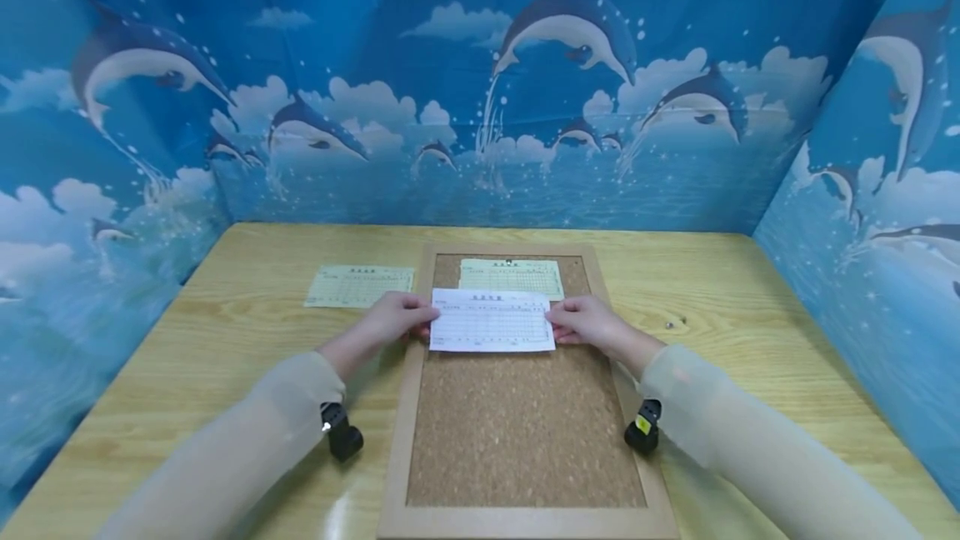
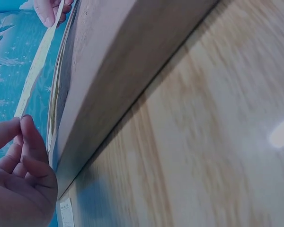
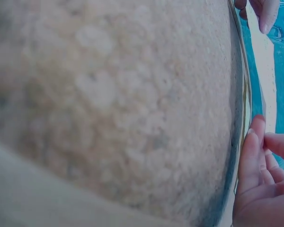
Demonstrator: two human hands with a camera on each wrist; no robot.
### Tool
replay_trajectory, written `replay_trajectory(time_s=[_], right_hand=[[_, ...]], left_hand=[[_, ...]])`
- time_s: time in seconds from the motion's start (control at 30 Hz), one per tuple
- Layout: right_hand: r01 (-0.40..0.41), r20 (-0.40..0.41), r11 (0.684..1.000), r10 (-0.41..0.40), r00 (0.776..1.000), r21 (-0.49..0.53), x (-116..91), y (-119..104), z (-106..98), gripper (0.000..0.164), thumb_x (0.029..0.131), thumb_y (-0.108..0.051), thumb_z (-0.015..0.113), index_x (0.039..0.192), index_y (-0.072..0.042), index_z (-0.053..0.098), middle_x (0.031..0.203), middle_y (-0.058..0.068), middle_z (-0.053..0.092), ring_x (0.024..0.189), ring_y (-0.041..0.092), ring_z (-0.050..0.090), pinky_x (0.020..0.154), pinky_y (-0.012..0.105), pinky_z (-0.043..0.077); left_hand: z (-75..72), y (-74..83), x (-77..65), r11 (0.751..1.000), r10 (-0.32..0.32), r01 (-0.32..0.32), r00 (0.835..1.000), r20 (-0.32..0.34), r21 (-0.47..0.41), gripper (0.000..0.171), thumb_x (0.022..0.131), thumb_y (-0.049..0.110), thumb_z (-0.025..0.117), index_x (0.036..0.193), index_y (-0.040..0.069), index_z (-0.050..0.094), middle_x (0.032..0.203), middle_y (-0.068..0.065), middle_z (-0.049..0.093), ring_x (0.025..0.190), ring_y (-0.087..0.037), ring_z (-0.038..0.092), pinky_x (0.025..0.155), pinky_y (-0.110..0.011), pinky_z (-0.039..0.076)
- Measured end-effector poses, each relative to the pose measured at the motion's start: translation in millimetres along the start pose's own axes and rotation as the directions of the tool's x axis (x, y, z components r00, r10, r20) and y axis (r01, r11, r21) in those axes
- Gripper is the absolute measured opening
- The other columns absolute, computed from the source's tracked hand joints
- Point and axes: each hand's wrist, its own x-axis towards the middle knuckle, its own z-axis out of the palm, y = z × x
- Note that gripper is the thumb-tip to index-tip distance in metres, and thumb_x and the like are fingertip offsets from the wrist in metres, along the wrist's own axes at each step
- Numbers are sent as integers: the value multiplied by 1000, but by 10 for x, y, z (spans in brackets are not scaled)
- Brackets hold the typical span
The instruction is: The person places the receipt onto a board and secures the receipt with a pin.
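A white printed form with a ruled grid is stretched between both hands above the cork board. My left hand pinches its left edge between thumb and fingers. At the opposite edge my right hand pinches it the same way. Both wrist views show the sheet edge-on, raised off the board. Behind it a pale green form lies at the top of the board, with a pushpin at its upper edge; the white sheet hides its lower part.
Another green form lies on the wooden table, left of the board. Small pins lie on the table to the right. The board has a raised wooden frame. A blue dolphin-print curtain encloses the back and sides.
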Motion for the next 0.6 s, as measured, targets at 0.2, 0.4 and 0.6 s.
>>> replay_trajectory(time_s=[0.2,0.4,0.6], right_hand=[[-20,-6,1000,20,1000,-21,-14,16,-48,31,96,-12,52,113,13,56,82,7,61,68,8,58,65,20,51],[-27,-4,999,27,1000,-34,-29,34,-68,28,96,-12,52,110,11,58,83,7,62,70,10,59,66,22,52],[7,-7,1000,-7,1000,-13,-42,46,-97,25,95,-10,52,105,12,59,78,4,60,66,8,57,64,20,51]], left_hand=[[36,42,-12,1000,-15,15,1000,-2,16,20,89,23,62,88,3,67,62,-1,56,56,-11,46,52,-23,37],[62,52,-18,998,-58,58,998,3,26,22,89,24,63,94,3,67,63,-2,57,54,-11,44,50,-22,37],[82,73,4,998,-65,64,998,15,29,23,90,25,61,97,4,68,62,-1,56,51,-10,42,49,-22,35]])
